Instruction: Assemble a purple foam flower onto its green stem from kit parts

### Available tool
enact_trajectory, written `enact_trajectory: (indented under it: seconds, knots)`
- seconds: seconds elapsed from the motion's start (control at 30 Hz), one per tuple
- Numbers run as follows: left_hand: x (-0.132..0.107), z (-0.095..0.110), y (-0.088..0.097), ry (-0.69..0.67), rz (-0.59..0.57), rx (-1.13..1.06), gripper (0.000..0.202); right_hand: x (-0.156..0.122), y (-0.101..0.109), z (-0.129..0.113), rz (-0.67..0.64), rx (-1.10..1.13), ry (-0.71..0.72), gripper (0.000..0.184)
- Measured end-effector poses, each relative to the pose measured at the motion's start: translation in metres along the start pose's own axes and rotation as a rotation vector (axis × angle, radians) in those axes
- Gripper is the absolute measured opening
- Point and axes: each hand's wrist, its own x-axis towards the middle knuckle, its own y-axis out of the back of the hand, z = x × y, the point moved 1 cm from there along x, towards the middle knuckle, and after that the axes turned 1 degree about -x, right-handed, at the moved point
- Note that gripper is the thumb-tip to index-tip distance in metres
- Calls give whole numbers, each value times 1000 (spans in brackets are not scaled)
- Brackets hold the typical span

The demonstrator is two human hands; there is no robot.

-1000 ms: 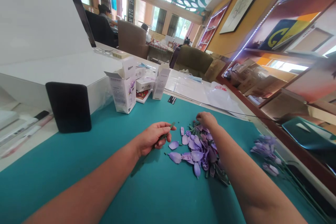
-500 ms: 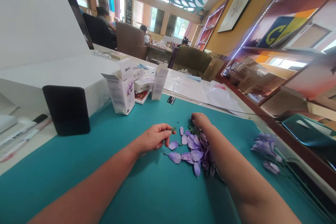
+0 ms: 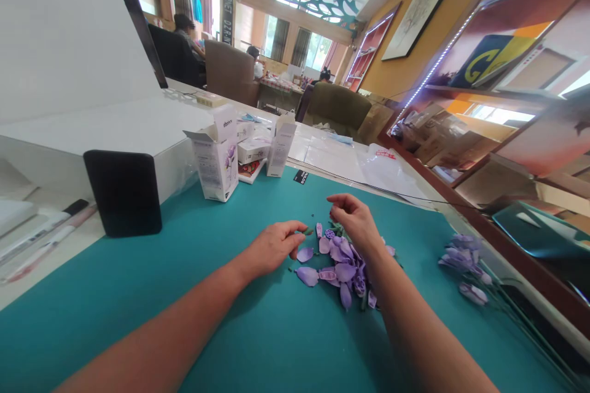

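A heap of purple plastic petals (image 3: 341,261) with dark green bits lies on the teal mat (image 3: 258,325). My left hand (image 3: 273,245) rests on the mat just left of the heap, fingers pinched round a thin green stem piece (image 3: 305,231) that pokes out past the fingertips. My right hand (image 3: 353,218) hovers over the far side of the heap, lifted off it, with the fingers curled towards the thumb; I cannot make out anything in them.
Finished purple flowers on green stems (image 3: 465,267) lie at the mat's right edge. Open white cartons (image 3: 216,156) stand at the back, a black block (image 3: 123,191) at the left, pens (image 3: 41,239) beyond it. Shelves (image 3: 507,129) run along the right. People sit in the far room.
My right hand has lifted off the petal heap and turned palm-in. My left hand has slid slightly right and settled lower on the mat, still pinching the green piece.
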Motion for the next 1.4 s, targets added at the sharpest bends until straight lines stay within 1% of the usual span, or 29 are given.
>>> enact_trajectory:
  seconds: [0.03, 0.07, 0.13, 0.2, 0.3, 0.43, 0.57, 0.67, 0.83, 1.07, 1.23, 1.4]
  knots:
    - [-1, 1, -1, -17, 17, 56, 37, -12, -3, -7, 16, 292, 10, 26]
    - [-2, 3, -2, -39, 32, 112, 35, -24, -7, -13, 21, 538, -9, 22]
    - [-5, 6, -5, -88, 55, 208, 32, -44, -16, -21, 11, 856, -77, 22]
    - [-8, 9, -8, -128, 70, 270, 30, -56, -22, -25, 51, 1042, -153, 24]
    - [-10, 13, -11, -158, 75, 305, 28, -65, -29, -24, 99, 1159, -206, 26]
    - [-11, 13, -14, -168, 60, 316, 30, -68, -34, -22, 92, 1198, -200, 26]
    - [-10, 9, -15, -163, 66, 330, 32, -70, -36, -26, 101, 1206, -206, 26]
    - [-9, 8, -16, -149, 74, 335, 31, -71, -37, -30, 106, 1151, -199, 24]
    - [-10, 13, -16, -97, 70, 317, 31, -71, -36, -35, 117, 1055, -105, 17]
    - [-12, 21, -16, -57, 82, 339, 29, -74, -36, -36, 122, 958, -87, 12]
    - [-12, 22, -15, -64, 85, 358, 28, -75, -37, -36, 129, 905, -81, 7]
    - [-10, 20, -15, -82, 74, 402, 30, -72, -34, -38, 100, 908, -50, 8]
